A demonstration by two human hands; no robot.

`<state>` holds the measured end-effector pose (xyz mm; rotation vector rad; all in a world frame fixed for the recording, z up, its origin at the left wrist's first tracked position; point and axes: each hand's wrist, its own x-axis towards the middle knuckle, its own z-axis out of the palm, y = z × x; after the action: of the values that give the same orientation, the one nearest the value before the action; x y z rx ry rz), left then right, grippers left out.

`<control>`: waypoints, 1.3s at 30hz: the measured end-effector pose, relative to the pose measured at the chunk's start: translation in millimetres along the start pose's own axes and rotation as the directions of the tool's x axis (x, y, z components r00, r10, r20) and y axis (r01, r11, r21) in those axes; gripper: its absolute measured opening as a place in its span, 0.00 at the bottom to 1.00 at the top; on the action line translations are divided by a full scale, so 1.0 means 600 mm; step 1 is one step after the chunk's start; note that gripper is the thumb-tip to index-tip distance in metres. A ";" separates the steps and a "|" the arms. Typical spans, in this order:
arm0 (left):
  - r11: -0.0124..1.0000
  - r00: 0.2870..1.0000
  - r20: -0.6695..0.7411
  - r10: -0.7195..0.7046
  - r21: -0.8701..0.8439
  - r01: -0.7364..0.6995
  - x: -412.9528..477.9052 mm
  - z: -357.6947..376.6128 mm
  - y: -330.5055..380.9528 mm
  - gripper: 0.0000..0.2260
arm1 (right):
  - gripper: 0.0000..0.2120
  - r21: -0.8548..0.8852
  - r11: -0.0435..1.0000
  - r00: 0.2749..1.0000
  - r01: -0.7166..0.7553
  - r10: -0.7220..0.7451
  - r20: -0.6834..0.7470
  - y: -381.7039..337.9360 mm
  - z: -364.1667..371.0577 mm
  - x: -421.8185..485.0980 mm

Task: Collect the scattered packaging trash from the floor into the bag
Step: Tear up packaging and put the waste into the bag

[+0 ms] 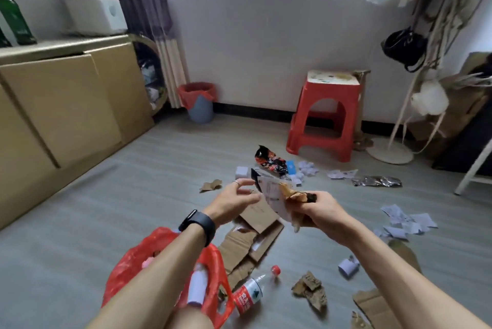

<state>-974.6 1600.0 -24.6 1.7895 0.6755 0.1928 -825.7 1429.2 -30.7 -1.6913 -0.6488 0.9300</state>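
Note:
My right hand (318, 210) grips a bunch of crumpled paper and wrapper scraps (277, 194) in mid-air. Just left of that bunch, my left hand (234, 201) has its fingers spread and touches its edge. The red plastic bag (213, 272) lies open on the floor under my left forearm, with a white roll and bits inside. Beside the bag lie a plastic bottle with a red label (249, 295), its red cap (276, 270) and flattened cardboard (253, 238). A black and red snack wrapper (269, 159), white paper scraps (399, 219) and a silver foil packet (376, 181) are scattered farther out.
A red plastic stool (323, 118) stands by the far wall. A blue bin with a red liner (198, 102) sits in the corner. Large cardboard boxes (61, 105) line the left side. A coat stand with a black bag (404, 49) is at the right.

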 end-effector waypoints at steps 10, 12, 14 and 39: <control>0.952 0.970 0.193 0.145 -0.296 -0.084 0.018 0.171 0.073 0.11 | 0.03 0.221 0.972 0.996 -0.081 0.073 0.046 0.008 -0.108 -0.062; 0.960 0.966 0.183 0.181 -0.246 -0.134 0.024 0.183 0.070 0.12 | 0.04 0.155 0.985 0.997 -0.073 0.070 0.030 0.016 -0.114 -0.065; 0.962 0.974 0.141 0.178 -0.231 -0.142 0.027 0.193 0.066 0.10 | 0.04 0.107 0.993 0.999 -0.041 0.041 -0.002 0.025 -0.116 -0.066; 0.825 0.930 -0.362 -0.070 0.503 0.258 -0.098 -0.154 -0.282 0.19 | 0.12 -0.614 0.782 0.982 0.110 0.009 0.188 0.145 0.225 0.075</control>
<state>-1123.5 1675.1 -138.1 2.2531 1.2207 0.1949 -915.9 1510.4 -145.6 -2.1674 -1.2252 0.8887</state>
